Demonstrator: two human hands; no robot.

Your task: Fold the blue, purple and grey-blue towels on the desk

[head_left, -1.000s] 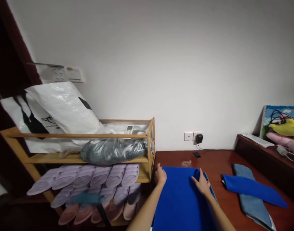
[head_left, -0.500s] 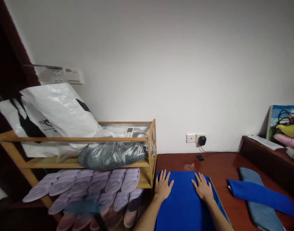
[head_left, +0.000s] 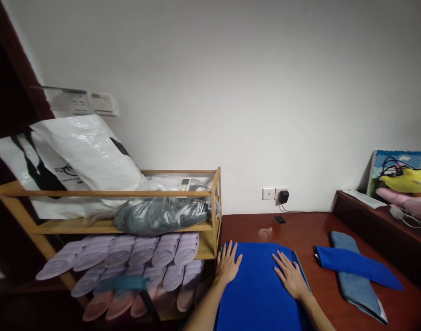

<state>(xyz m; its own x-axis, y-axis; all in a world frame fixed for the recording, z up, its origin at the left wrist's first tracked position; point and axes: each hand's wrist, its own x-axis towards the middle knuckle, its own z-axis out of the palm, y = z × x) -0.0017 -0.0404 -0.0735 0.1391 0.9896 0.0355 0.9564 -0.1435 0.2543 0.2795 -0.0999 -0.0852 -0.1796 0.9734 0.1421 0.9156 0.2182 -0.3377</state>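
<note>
Blue sheet (head_left: 253, 287): near end cut off at btm edge; areas under L hand (head_left: 227, 265) & R hand (head_left: 290, 276) hidden. Bag (head_left: 66, 174): smallest print illegible. Teal obj. (head_left: 124, 283): blurred, unident. Yellow toy (head_left: 407, 180): cut off, R edge.

A wooden rack (head_left: 128, 193) stands at left against the white wall (head_left: 231, 92). On its upper shelf lean white bags (head_left: 82, 149), beside a clear bag (head_left: 165, 216) with dark contents; a remote (head_left: 184, 185) lies just behind the rail. Below are rows of lilac slippers (head_left: 119, 250), with pink slippers (head_left: 97, 305) lowest. A blurred teal thing (head_left: 122, 283) shows before them. A black plug (head_left: 283, 197) sits in the wall, its cord (head_left: 303, 212) running right. On the ledge (head_left: 379, 232) at right, a yellow toy (head_left: 406, 180) rests on a pink one, before a picture (head_left: 398, 158).
</note>
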